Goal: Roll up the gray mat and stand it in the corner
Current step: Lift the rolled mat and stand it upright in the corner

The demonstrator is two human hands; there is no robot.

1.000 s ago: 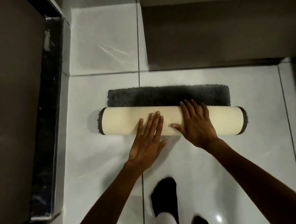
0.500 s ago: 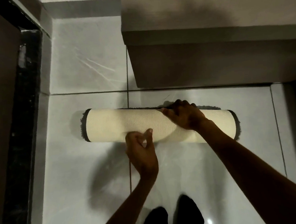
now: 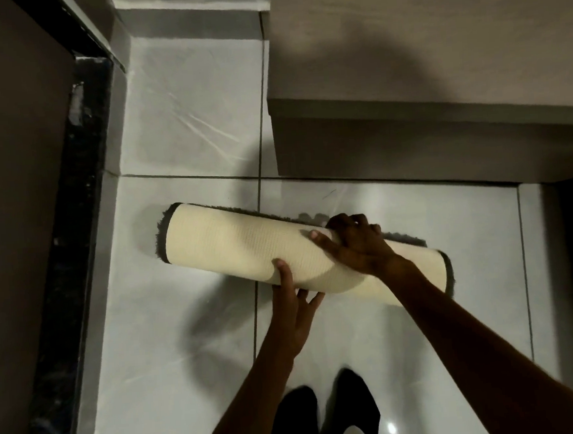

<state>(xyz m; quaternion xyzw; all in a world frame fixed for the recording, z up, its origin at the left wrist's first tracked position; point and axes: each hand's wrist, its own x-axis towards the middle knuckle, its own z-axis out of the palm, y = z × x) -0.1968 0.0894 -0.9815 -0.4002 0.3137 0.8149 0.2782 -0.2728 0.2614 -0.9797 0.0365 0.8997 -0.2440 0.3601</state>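
The gray mat lies on the white tile floor as a full roll, cream backing outward, dark gray pile showing at both ends and along its far edge. The roll slants from upper left to lower right. My right hand curls over the top of the roll right of its middle, fingers hooked over the far side. My left hand reaches under the near side at the middle, thumb pressed on the backing, fingers beneath the roll.
A gray block-like step or cabinet base stands just beyond the roll on the right. A dark door with a black threshold strip runs down the left. A floor corner lies far left. My dark-socked feet are below.
The last flat strip of mat has been rolled in. My hands went from pressing flat on top to gripping the roll, right over the top, left under it. The roll now slants.
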